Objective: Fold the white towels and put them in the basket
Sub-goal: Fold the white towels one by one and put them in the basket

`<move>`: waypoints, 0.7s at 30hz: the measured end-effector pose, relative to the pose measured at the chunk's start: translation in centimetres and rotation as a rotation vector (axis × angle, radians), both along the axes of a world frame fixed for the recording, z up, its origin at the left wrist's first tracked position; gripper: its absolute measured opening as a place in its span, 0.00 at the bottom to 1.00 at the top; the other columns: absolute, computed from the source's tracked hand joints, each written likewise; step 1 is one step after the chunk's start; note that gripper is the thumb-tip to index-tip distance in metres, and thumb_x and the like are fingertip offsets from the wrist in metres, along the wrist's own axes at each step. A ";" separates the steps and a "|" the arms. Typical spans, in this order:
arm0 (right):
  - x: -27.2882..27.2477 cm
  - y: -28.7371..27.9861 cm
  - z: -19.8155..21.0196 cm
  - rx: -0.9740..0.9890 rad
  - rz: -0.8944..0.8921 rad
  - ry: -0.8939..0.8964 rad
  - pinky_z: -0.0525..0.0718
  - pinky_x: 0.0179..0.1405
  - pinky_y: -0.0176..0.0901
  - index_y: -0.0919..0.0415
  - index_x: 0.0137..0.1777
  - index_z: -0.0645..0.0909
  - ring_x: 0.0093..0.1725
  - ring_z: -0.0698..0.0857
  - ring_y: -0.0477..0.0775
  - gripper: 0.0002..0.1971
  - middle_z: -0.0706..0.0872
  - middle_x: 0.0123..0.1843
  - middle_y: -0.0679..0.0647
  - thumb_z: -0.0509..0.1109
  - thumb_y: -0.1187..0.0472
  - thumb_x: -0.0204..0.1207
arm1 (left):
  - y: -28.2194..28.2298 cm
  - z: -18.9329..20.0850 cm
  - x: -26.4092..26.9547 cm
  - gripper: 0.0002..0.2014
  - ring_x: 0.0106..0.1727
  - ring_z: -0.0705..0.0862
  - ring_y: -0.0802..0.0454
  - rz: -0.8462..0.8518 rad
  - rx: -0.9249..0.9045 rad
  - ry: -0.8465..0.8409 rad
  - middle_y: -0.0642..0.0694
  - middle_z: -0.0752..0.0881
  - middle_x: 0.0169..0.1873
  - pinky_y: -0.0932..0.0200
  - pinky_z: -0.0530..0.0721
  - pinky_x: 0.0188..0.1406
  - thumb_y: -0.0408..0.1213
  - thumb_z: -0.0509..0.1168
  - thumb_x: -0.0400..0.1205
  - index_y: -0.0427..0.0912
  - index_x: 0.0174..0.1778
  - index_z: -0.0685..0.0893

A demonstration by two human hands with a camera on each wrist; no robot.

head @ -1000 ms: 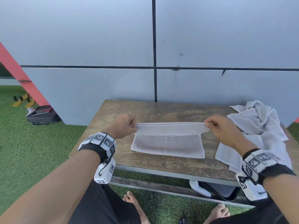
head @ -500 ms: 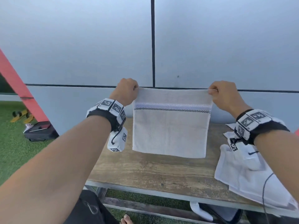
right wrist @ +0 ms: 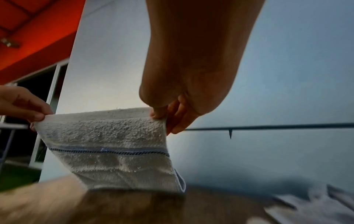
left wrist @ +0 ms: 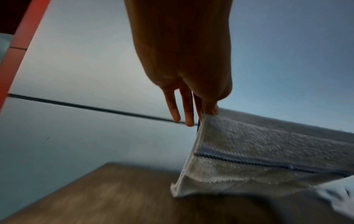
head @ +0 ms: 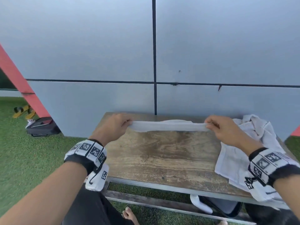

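Observation:
A white towel (head: 168,126) with a blue stripe (right wrist: 109,150) is stretched between my hands over the far part of the wooden table (head: 162,156). My left hand (head: 113,127) pinches its left top corner (left wrist: 207,115) with thumb and forefinger, the other fingers (left wrist: 188,113) hanging straight. My right hand (head: 222,129) pinches the right top corner (right wrist: 157,117). The towel hangs down with its lower edge near or touching the tabletop (right wrist: 134,204). A pile of more white towels (head: 250,143) lies at the table's right end, under my right wrist. No basket is identifiable.
A grey panelled wall (head: 154,54) stands right behind the table. A dark and white object (head: 215,207) sits under the table at the right. Artificial grass (head: 32,159), a black bag (head: 42,127), yellow sandals (head: 24,111) and a red beam (head: 19,82) lie left. My bare feet (head: 129,215) are below.
One second ago the towel lay on the table; half a second ago I held it high, hanging flat. Now both hands have come down and forward, bringing it over the table's far part.

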State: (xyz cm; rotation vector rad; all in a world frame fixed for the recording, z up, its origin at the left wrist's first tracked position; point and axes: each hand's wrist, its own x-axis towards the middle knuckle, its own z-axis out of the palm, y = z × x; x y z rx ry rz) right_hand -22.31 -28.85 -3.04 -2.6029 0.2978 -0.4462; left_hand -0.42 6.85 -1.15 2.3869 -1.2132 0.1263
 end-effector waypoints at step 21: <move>4.8 -0.5 -8.4 0.094 -0.108 0.319 0.79 0.48 0.43 0.52 0.44 0.85 0.46 0.86 0.51 0.05 0.89 0.44 0.49 0.71 0.59 0.81 | -2.3 -7.8 1.4 0.10 0.46 0.86 0.44 0.205 0.244 0.291 0.43 0.90 0.44 0.50 0.84 0.46 0.34 0.62 0.85 0.37 0.47 0.89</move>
